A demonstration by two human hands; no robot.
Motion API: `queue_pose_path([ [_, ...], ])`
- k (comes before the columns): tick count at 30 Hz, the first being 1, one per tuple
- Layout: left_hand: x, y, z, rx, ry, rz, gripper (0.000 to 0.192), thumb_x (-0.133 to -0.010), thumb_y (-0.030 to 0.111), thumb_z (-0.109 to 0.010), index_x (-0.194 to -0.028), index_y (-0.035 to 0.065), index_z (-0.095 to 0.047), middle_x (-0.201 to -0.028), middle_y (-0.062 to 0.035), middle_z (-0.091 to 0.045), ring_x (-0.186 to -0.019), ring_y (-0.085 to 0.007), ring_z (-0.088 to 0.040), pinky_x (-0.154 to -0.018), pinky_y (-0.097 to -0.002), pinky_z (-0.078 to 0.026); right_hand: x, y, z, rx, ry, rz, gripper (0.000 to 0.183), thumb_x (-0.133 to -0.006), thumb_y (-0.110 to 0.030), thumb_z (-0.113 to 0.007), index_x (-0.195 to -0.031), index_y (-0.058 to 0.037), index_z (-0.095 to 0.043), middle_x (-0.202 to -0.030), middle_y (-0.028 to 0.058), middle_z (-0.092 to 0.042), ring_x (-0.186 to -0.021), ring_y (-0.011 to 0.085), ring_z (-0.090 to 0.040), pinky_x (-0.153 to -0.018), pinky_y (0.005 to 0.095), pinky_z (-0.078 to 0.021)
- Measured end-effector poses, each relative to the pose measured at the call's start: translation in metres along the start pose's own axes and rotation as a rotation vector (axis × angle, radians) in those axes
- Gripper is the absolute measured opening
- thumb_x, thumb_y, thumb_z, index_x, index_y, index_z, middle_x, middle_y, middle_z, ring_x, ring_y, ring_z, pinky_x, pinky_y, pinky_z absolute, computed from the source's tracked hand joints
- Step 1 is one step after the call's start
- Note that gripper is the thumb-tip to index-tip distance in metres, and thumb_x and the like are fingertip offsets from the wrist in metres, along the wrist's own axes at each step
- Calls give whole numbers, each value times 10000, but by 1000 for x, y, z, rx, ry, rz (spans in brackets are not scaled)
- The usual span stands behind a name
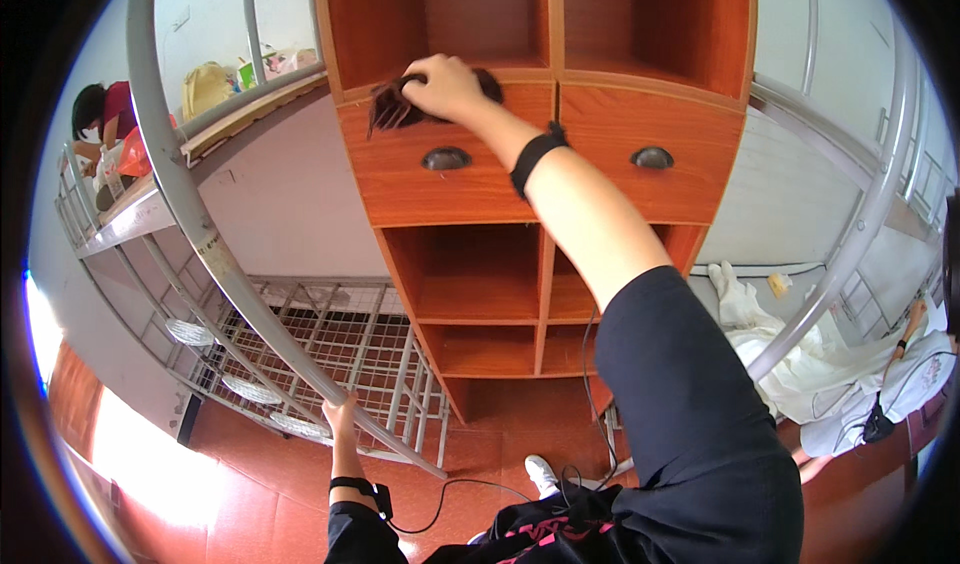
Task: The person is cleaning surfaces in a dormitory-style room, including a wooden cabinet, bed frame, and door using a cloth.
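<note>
In my right hand [446, 88] is a bunched dark brown cloth [390, 108]. The hand presses it against the upper edge of the left drawer front [412, 196], just under an open compartment of the orange-brown wooden cabinet [555, 31]. Below the cloth sits a dark cup-shaped drawer pull [446, 159]; the right drawer has a matching pull [652, 157]. Lower down, my left hand [342, 415] is wrapped around the grey metal post [262, 324] of a bunk bed. My fingers hide part of the cloth.
A wire-mesh lower bunk [330, 339] stands left of the cabinet. A black cable [480, 481] runs near my feet. One person [112, 114] is on an upper bunk at far left; another [900, 384] is at right beside white bedding [787, 369]. Another bed post [862, 226] rises at right.
</note>
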State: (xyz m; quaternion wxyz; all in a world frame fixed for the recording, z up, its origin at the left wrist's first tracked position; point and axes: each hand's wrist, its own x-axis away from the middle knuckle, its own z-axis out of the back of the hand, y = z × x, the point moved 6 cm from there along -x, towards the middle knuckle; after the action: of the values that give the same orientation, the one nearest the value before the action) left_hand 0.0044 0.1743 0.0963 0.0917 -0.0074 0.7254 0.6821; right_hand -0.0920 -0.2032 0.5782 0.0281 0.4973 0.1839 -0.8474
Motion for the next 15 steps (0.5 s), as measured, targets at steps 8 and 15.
queue_pose_path([
  [8,-11,-2,2,-60,-20,-41,174,-646,92,-669,-749,63,-532,-665,8,-482,-593,-109,-449,-582,-267,-383,32,113,150,87,88,-184,296,-689,-322,-558,-869,-122,-681,-838,135,-648,-827,315,-609,-745,379,-463],
  [15,1,7,0,-15,-33,-8,170,-648,84,-658,-752,62,-525,-674,-2,-490,-606,-112,-471,-589,-267,-399,85,180,282,244,195,-178,268,-746,-254,-538,-877,-50,-651,-758,144,-630,-726,256,-597,-702,323,-443],
])
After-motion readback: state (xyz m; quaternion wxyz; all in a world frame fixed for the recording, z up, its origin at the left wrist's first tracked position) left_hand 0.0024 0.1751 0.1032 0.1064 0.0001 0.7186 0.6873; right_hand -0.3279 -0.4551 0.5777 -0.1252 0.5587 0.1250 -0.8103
